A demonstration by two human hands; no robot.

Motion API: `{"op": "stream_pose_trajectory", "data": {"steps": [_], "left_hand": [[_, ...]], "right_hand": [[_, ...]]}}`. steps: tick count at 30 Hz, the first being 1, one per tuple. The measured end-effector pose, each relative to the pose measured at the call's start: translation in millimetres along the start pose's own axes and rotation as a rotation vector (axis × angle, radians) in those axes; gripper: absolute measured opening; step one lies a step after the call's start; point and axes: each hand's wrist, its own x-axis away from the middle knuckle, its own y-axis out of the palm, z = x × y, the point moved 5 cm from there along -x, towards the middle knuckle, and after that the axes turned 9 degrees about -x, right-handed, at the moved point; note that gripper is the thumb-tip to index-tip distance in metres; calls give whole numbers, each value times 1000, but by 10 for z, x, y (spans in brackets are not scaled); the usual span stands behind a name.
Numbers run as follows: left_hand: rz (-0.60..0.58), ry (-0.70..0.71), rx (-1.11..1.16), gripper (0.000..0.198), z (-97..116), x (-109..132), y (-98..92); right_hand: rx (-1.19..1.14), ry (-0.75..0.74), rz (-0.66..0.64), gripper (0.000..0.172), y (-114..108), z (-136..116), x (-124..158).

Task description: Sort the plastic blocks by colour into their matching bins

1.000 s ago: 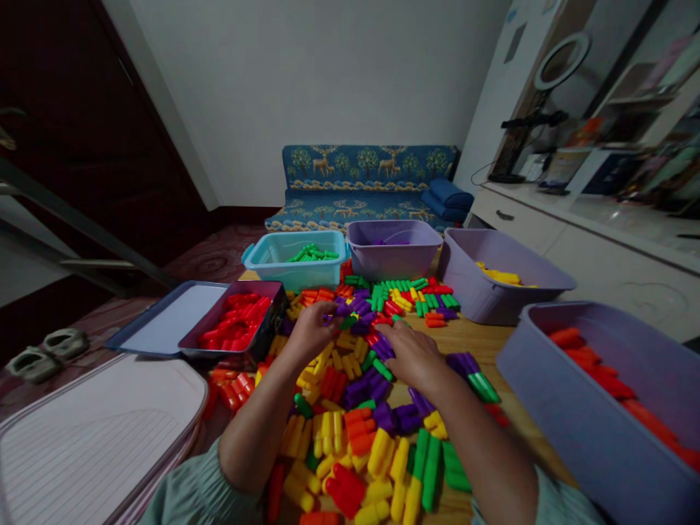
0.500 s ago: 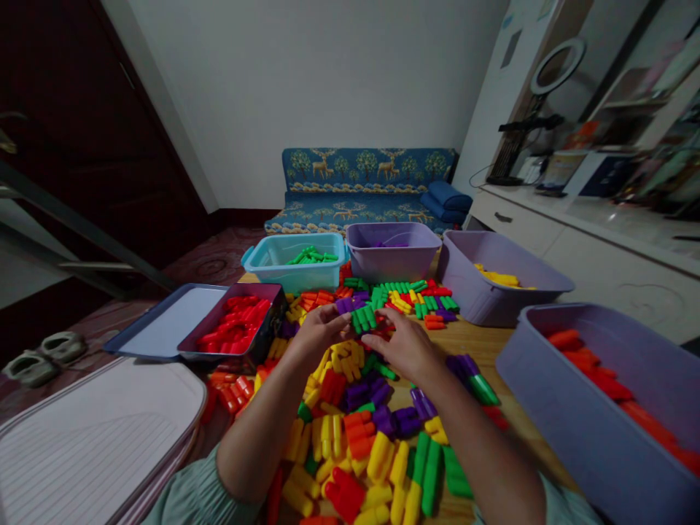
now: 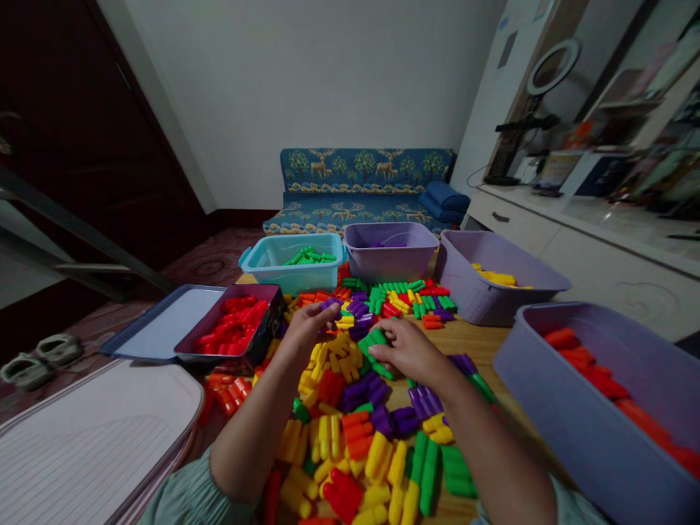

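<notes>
My left hand [image 3: 307, 326] is closed on a small purple plastic block [image 3: 329, 303] at its fingertips, above the far part of the pile. To its right, my right hand [image 3: 403, 347] grips a green plastic block [image 3: 374, 340] made of rounded bars side by side. The two hands are apart. Beneath them lie many loose blocks, among them yellow blocks [image 3: 333, 357], purple blocks [image 3: 365, 391] and a red block [image 3: 343, 491]. The lower edge of the green block in my right hand is close to other green pieces, and I cannot tell whether they touch.
A turquoise bin [image 3: 295, 275] with green blocks and a purple bin [image 3: 391, 264] stand at the back. On the right are a bin with yellow blocks [image 3: 475, 299] and a bin with red ones [image 3: 569, 394]. An open case [image 3: 262, 343] of red blocks is at left.
My hands have moved apart from where they met over the table. The purple block has gone left with my left hand; the green block has come lower and nearer with my right.
</notes>
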Motion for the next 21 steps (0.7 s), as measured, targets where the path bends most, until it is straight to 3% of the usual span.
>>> {"op": "stream_pose_trajectory", "data": {"steps": [3, 7, 10, 15, 21], "left_hand": [[105, 78, -205, 39, 60, -43, -202], [321, 231, -818, 24, 170, -12, -411], [366, 215, -1130, 19, 158, 10, -448], [298, 335, -1200, 25, 168, 6, -319], [-22, 621, -1082, 29, 140, 87, 147]], "right_hand": [[107, -14, 112, 8, -74, 59, -31], [342, -32, 279, 14, -175, 57, -59], [556, 27, 341, 21, -258, 41, -59], [782, 82, 375, 32, -400, -57, -8], [870, 80, 268, 27, -311, -190, 97]]}}
